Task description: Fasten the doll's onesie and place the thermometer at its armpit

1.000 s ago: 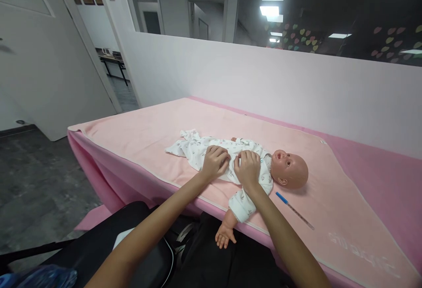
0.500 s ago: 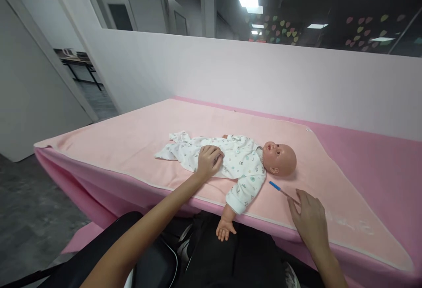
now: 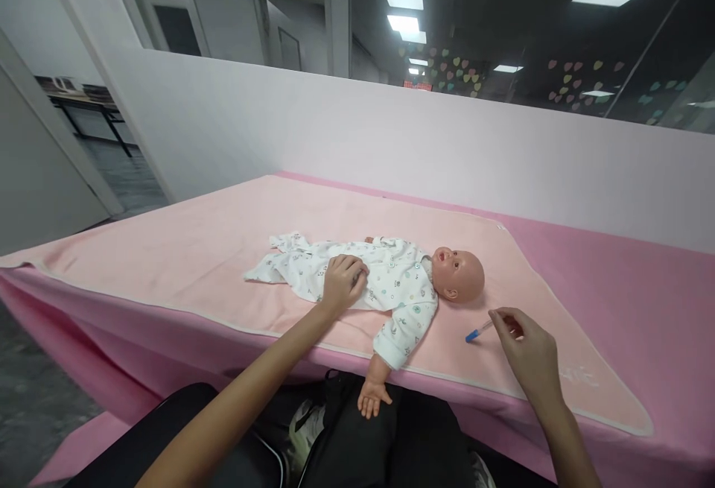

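Observation:
A bald baby doll (image 3: 458, 276) lies on its back in white printed clothes (image 3: 399, 279), its head towards the right. My left hand (image 3: 343, 283) rests on the doll's belly with the fingers loosely bent over the cloth; I see nothing held in it. The doll's near arm reaches over the table's front edge, its bare hand (image 3: 373, 397) hanging palm up. Right of the arm, my right hand (image 3: 528, 346) pinches a slim, clear stick with a blue end (image 3: 474, 335) between thumb and fingers. Its blue end points left, low over the mat; contact there is unclear.
A peach mat (image 3: 195, 249) with a pale edge covers much of the pink tablecloth (image 3: 642, 294). Behind the table stands a white half wall (image 3: 391, 138) with glass above it. A dark bag (image 3: 357, 443) lies below the front edge.
My right hand has closed on the stick and lifted its near end; the blue end has swung downward. My left hand stays on the doll. The whole view has shifted and tilted slightly.

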A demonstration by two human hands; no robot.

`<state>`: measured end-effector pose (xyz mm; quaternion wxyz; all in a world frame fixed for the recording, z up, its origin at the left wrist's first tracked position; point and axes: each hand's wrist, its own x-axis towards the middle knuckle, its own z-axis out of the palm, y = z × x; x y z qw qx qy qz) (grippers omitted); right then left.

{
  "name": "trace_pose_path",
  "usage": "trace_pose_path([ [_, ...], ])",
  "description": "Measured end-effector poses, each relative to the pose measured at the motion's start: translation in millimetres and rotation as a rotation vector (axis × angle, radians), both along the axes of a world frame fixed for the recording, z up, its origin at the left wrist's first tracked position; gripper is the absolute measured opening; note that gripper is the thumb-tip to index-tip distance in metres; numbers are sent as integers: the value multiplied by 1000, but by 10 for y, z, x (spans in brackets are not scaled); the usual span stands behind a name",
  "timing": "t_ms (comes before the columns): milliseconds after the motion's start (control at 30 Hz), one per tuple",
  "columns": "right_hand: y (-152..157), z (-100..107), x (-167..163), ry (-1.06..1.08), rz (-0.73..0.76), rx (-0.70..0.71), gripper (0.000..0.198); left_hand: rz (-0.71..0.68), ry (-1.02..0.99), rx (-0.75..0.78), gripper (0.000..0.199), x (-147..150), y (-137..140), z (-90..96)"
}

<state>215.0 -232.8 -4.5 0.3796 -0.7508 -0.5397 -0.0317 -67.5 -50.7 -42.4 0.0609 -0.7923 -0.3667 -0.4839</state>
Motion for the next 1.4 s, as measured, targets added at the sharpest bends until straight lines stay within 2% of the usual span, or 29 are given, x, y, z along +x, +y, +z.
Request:
trace_pose_path([
  [133,213,49,-102,-58,82,-120,39,2,3,5,16,-7,-14,12],
  [300,267,-129,-124,-72,17,-191,41,-5,-4,26,15,-14,-7,0],
  [433,213,-232,-118,-33,12,-304,37,4,9,-5,16,-3,-10,-3],
  [500,204,-137,-95,2,78,-357,39,10,10,-13,16,2,-12,-1],
  [567,205,102,-14,85,239,-389,38,13,8,-16,16,6,-12,1],
  [633,198,439,121,235,419,-322,34,9,9,-16,16,6,-10,3],
  [667,191,607,188,304,430,-179,33,5,10,-15,16,5,-8,3],
  [700,185,753,236,363,386,42,37,2,11,-15,16,4,-7,3],
  [733,184,863,254,395,341,250,50,1,11,-15,16,4,-7,3],
  [767,193,930,234,390,335,297,67,0,10,-15,16,4,-7,3],
  [800,214,954,177,380,350,290,78,1,8,-16,16,4,-7,2],
  [833,247,945,91,316,417,214,80,4,5,-17,16,5,-7,2],
  [900,332,891,-110,210,503,78,61,6,1,-16,17,6,-8,1],
  [967,417,891,-256,167,554,43,46,0,-4,-7,16,5,-7,3],
  [1000,451,930,-294,151,600,45,40,-7,-3,-2,16,4,-7,4],
  [1033,477,987,-316,171,594,103,38,-12,0,3,15,3,-6,5],
  [1133,520,1150,-382,259,517,270,47,-4,6,2,15,1,-9,5],
  [1200,528,1171,-479,260,519,247,49,7,9,-1,15,1,-10,2],
  [1300,506,1125,-601,232,567,185,42,6,18,1,15,2,-11,-1],
  [1400,490,1077,-601,277,613,215,35,13,29,1,15,1,-15,3],
])
